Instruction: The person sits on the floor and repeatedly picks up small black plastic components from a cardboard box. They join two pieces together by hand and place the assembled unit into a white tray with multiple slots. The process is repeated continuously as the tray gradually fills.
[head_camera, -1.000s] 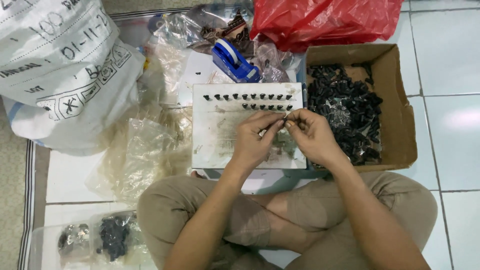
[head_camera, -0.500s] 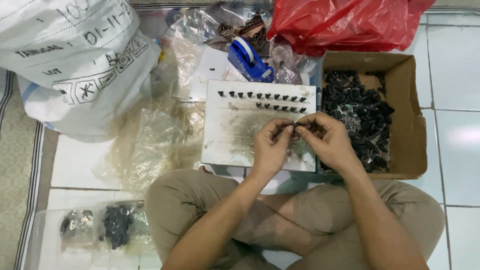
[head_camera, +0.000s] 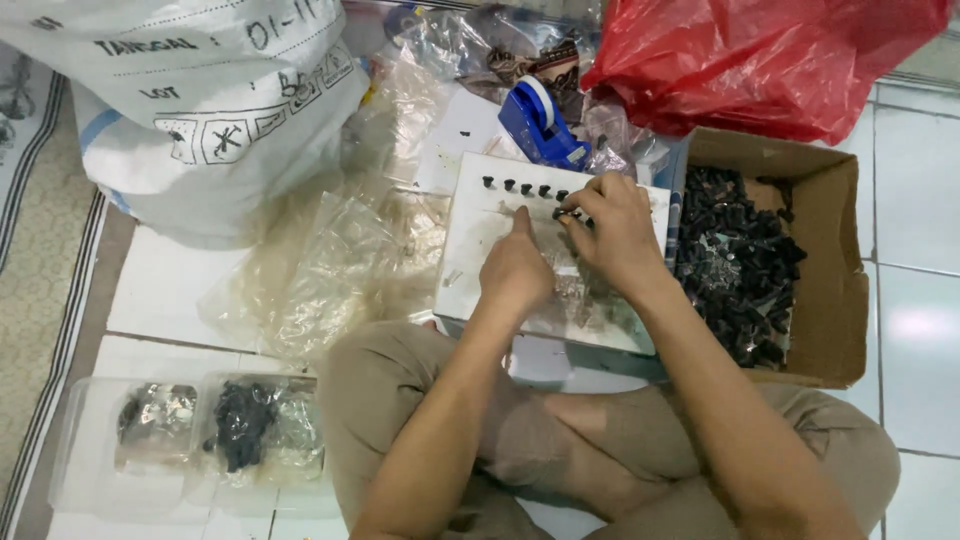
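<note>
Seating small black parts on the white board (head_camera: 470, 260).
Right hand (head_camera: 615, 235) pinches a black part (head_camera: 562, 213) at the board's top row; left hand (head_camera: 515, 270) rests loosely closed below it, forefinger extended; next, press it in line.

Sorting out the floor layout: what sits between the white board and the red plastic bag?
In the head view, a blue tape dispenser and crumpled clear plastic lie between the white board and the red bag.

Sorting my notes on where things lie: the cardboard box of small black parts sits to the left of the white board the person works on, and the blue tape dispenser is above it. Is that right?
Not quite. The head view shows the cardboard box of small black parts to the right of the white board, not the left. The blue tape dispenser is indeed above the board.
</note>
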